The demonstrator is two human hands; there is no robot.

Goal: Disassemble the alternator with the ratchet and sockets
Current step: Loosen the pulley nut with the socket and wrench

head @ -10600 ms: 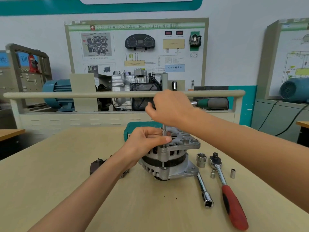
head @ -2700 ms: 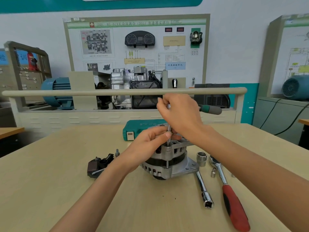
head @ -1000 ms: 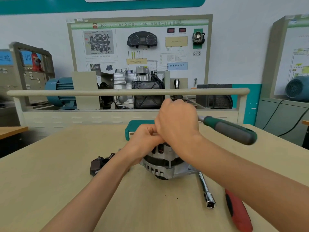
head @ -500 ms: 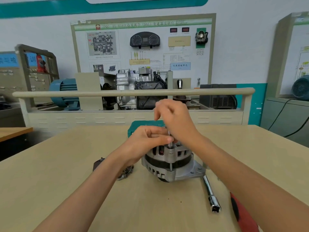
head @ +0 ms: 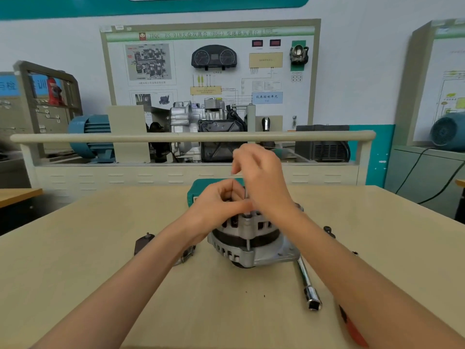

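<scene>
The silver alternator (head: 251, 244) stands on the wooden table (head: 100, 248), a long through bolt showing down its front. My left hand (head: 217, 201) pinches the thin metal shaft (head: 246, 195) of a driver just above a bolt head on the alternator's top rim. My right hand (head: 261, 177), blurred by motion, curls round the driver's upper end; a sliver of its green handle (head: 278, 153) shows behind the fingers. The ratchet's red handle (head: 352, 328) lies at the right, mostly hidden under my right forearm.
A chrome extension bar (head: 308, 285) lies right of the alternator. A black removed part (head: 143, 244) sits to its left, a green tool case (head: 198, 190) behind it. Small dark bits (head: 327, 229) lie beyond my right forearm. A railed training bench (head: 191, 137) runs along the table's far side.
My right hand has twisted on the driver and now blurs, a little higher than half a second ago. My left hand keeps its pinch at the shaft. The alternator has not moved.
</scene>
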